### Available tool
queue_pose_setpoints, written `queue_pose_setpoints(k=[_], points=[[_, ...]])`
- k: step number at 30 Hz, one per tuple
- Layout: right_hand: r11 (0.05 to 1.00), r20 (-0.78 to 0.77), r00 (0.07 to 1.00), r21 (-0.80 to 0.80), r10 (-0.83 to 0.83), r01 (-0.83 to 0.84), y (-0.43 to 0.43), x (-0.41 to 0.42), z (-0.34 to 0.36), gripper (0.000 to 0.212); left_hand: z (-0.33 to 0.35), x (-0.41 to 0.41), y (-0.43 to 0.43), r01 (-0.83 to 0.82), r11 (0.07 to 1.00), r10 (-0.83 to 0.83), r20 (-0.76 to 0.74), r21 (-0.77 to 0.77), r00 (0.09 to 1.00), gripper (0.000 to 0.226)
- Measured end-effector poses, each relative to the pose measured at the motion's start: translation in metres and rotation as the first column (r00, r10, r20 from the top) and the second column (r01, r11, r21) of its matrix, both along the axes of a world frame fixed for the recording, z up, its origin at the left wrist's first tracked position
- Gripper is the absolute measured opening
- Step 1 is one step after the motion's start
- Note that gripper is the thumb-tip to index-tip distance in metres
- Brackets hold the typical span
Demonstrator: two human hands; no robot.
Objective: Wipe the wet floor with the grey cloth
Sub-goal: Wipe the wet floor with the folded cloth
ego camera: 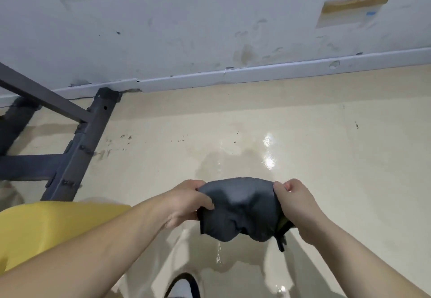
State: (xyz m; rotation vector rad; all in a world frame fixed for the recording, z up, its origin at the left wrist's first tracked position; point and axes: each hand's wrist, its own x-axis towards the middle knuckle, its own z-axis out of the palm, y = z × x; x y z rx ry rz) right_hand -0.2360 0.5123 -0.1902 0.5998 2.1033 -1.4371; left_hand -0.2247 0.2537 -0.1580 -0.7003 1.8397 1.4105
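I hold the grey cloth (238,206) in the air above the floor, stretched between both hands. My left hand (186,201) grips its left edge and my right hand (297,201) grips its right edge. A yellow-green lining and a dark strap show at the cloth's lower right corner. The cream floor has a wet patch (235,157) that glistens just beyond the cloth, and more water (233,272) lies beneath it.
A dark metal frame (86,139) stands on the floor at the left, against the scuffed white wall (210,29) and its skirting. My yellow-clad knee (42,227) is at lower left. A shoe (184,286) shows at the bottom edge.
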Motion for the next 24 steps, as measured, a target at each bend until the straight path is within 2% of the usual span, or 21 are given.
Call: queue_pose_setpoints(k=[2, 5, 9, 11, 13, 15, 17, 18, 20, 22, 24], points=[[0.994, 0.085, 0.991, -0.04, -0.101, 0.104, -0.006, -0.004, -0.014, 0.025, -0.027, -0.023, -0.006, 0.056, 0.998, -0.057, -0.049, -0.03, 0.997, 0.018], [0.967, 0.195, 0.957, -0.098, -0.214, 0.236, -0.026, -0.012, -0.031, 0.028, -0.058, -0.056, -0.015, 0.123, 0.977, -0.15, -0.157, -0.173, 0.976, 0.017], [0.987, 0.213, 0.967, -0.049, -0.139, 0.152, -0.077, -0.037, -0.055, 0.029, -0.084, -0.099, -0.05, 0.183, 0.909, -0.282, -0.229, -0.373, 0.932, 0.039], [0.992, 0.219, 0.971, -0.06, -0.092, 0.107, -0.107, -0.052, -0.068, 0.031, -0.087, -0.125, -0.073, 0.25, 0.851, -0.384, -0.223, -0.463, 0.896, 0.052], [0.985, 0.254, 0.965, -0.138, -0.068, 0.106, -0.135, -0.064, -0.077, 0.029, -0.088, -0.15, -0.094, 0.273, 0.77, -0.475, -0.233, -0.577, 0.848, 0.06], [0.984, 0.266, 0.963, -0.154, -0.043, 0.087, -0.153, -0.072, -0.081, 0.022, -0.096, -0.164, -0.106, 0.186, 0.654, -0.555, -0.298, -0.733, 0.776, 0.06], [0.993, 0.209, 0.978, -0.104, -0.025, 0.048, -0.16, -0.08, -0.089, 0.015, -0.115, -0.164, -0.109, 0.039, 0.536, -0.637, -0.373, -0.844, 0.674, 0.06], [0.997, 0.169, 0.985, -0.065, -0.017, 0.028, -0.161, -0.084, -0.094, 0.014, -0.129, -0.159, -0.106, 0.045, 0.484, -0.674, -0.34, -0.874, 0.656, 0.063], [0.996, 0.076, 0.996, 0.065, 0.049, -0.054, -0.158, -0.093, -0.102, 0.017, -0.161, -0.141, -0.091, 0.24, 0.431, -0.702, -0.156, -0.87, 0.695, 0.074], [0.965, 0.002, 0.987, 0.209, 0.159, -0.155, -0.154, -0.101, -0.106, 0.014, -0.195, -0.121, -0.076, 0.428, 0.425, -0.692, 0.019, -0.797, 0.722, 0.085], [0.894, -0.028, 0.956, 0.362, 0.292, -0.263, -0.145, -0.109, -0.113, 0.014, -0.222, -0.113, -0.067, 0.439, 0.442, -0.66, 0.047, -0.782, 0.749, 0.088]])
